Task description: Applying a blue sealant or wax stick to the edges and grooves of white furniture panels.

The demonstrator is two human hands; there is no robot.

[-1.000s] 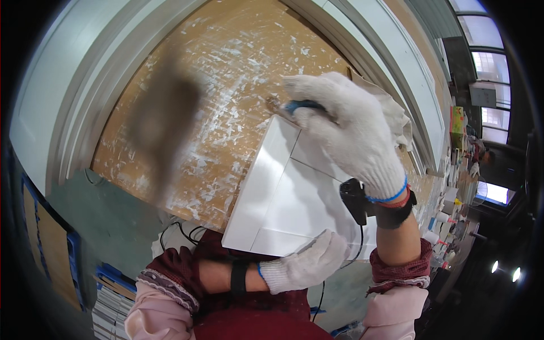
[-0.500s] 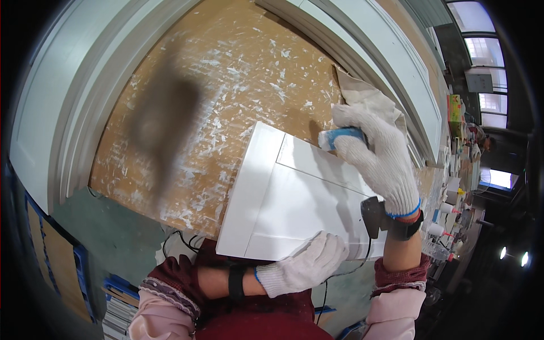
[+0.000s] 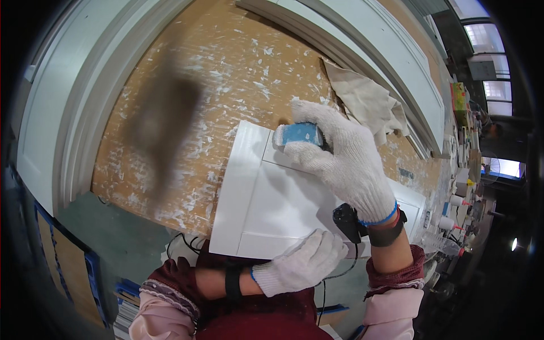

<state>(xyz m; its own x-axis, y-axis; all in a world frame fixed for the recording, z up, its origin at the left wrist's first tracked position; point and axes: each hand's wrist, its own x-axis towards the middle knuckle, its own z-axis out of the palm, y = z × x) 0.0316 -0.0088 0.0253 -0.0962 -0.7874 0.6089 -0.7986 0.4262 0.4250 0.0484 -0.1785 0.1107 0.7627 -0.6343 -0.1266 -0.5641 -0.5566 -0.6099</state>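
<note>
A white cabinet-door panel with a recessed centre lies on the worktable in front of me. My right hand, in a white knitted glove, is closed round a blue sanding block with a pale, dusty end. It holds the block at the panel's far edge; whether block and panel touch is hidden. My left hand, gloved too, rests on the panel's near edge with fingers stretched out flat. A black device with a cable is strapped at my right wrist and hangs over the panel.
The brown worktable is streaked with white marks. A beige cloth lies beyond my right hand. White framed panels stand along the left and far right. Bottles stand at the right. A dark blur covers part of the left.
My right hand has moved left with the sanding block along the panel's far edge, uncovering more of the cloth. The left hand stays on the near edge.
</note>
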